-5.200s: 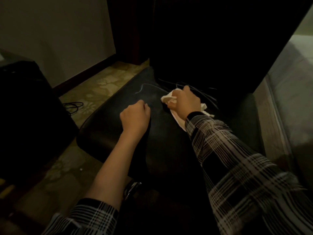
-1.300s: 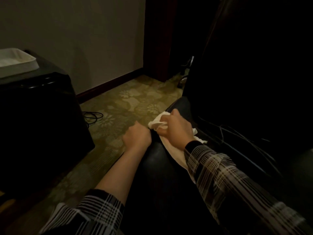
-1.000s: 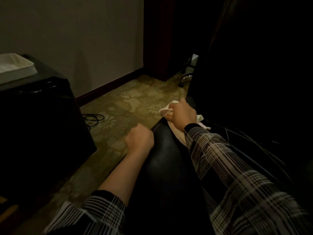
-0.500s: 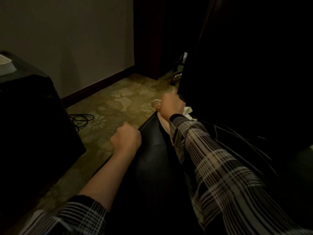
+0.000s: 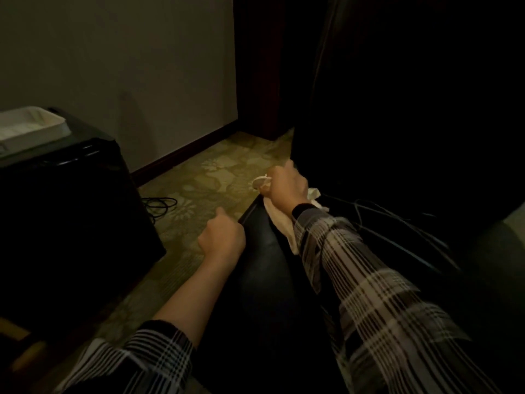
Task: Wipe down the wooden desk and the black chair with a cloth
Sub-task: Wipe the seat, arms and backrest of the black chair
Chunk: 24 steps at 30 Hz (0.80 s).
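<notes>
Both hands unmoved, right hand [image 5: 287,185] still gripping cloth [image 5: 279,223]

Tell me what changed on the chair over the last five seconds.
The right hand carried the cloth from the middle of the black chair seat to its far left corner by the backrest. The left hand stayed fisted at the seat's left edge.

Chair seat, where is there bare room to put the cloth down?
The chair seat lies bare between the left hand and the right sleeve. The far corner is crowded: the right hand grips the cloth there, cables beside it.
</notes>
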Available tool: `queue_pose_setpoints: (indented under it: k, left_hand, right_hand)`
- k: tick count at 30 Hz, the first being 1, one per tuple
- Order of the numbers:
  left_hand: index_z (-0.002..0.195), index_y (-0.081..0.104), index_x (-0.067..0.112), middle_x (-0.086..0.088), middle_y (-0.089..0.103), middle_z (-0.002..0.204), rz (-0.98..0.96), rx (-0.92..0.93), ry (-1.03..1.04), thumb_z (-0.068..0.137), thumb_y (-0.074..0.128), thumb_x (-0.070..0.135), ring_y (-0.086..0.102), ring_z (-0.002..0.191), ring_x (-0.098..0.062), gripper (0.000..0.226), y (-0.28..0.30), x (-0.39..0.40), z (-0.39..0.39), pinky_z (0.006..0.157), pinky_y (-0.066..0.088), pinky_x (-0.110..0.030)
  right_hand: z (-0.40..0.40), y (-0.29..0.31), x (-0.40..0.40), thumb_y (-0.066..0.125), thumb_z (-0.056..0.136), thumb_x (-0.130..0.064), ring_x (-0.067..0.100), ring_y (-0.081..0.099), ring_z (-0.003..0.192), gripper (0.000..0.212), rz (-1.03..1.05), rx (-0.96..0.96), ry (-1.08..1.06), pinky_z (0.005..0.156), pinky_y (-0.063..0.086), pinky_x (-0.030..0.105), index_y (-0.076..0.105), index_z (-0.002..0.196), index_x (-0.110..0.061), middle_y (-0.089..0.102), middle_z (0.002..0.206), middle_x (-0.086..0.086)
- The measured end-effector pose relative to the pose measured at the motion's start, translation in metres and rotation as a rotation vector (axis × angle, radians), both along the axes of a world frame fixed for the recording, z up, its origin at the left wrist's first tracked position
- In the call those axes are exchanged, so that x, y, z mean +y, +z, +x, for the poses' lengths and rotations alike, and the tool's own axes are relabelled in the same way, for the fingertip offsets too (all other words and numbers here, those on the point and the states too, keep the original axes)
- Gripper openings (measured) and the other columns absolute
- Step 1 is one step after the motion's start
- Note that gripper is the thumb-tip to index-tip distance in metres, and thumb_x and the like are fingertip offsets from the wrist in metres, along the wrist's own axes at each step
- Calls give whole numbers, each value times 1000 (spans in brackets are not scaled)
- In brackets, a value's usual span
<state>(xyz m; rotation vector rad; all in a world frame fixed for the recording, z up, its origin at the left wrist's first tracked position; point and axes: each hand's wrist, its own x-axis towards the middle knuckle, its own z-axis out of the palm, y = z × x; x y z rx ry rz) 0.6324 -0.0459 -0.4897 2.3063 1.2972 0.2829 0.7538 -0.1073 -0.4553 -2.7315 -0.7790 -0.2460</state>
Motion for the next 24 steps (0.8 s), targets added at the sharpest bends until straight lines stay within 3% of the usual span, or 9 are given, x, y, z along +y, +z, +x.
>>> queue_pose_setpoints:
  k: [5,7,9,11,14,19,24]
  left_hand:
    - [116,49,9,-10,57,112,121,-228,-104,99,37,24,55,101,-26,26,14,-16,-13,76,38,-35]
    - [107,48,11,-8,58,102,193,-273,-207,99,38,24,56,89,-23,18,20,-20,-19,70,38,-32]
    - [101,46,13,-10,61,93,244,-211,-332,99,38,26,58,80,-26,16,25,-22,-22,68,44,-34]
    - [105,48,10,-13,63,97,308,-80,-443,98,38,26,60,86,-31,20,31,-31,-21,70,44,-37]
    - [107,52,10,-13,63,101,377,-104,-526,96,40,22,60,91,-32,21,42,-63,-10,69,41,-36]
    - [107,50,11,-11,65,97,324,-209,-530,96,39,19,60,88,-32,17,40,-116,17,70,38,-36]
    - [108,46,10,-8,63,100,330,-241,-378,94,38,10,57,93,-27,16,17,-132,27,79,36,-36]
  right_hand:
    - [-55,-2,-60,66,83,-42,27,54,96,28,117,58,152,73,39,31,63,103,-23,44,106,5]
    - [-72,0,-87,67,82,-44,25,55,94,26,158,94,172,75,41,31,64,100,-26,42,102,1]
    - [-85,3,-113,67,80,-48,21,55,91,28,176,130,166,73,40,29,65,99,-28,41,98,-3]
    - [-93,7,-138,67,79,-53,17,54,88,30,182,180,139,71,36,27,65,98,-29,40,96,-6]
    - [-98,13,-172,67,78,-54,13,50,86,33,181,195,91,71,33,26,66,99,-28,41,98,-6]
    - [-87,11,-214,67,80,-48,14,51,87,29,130,149,14,70,34,25,66,102,-29,41,99,-6]
    - [-63,0,-204,67,82,-41,21,54,93,29,66,141,12,71,38,28,66,105,-24,40,99,-2]
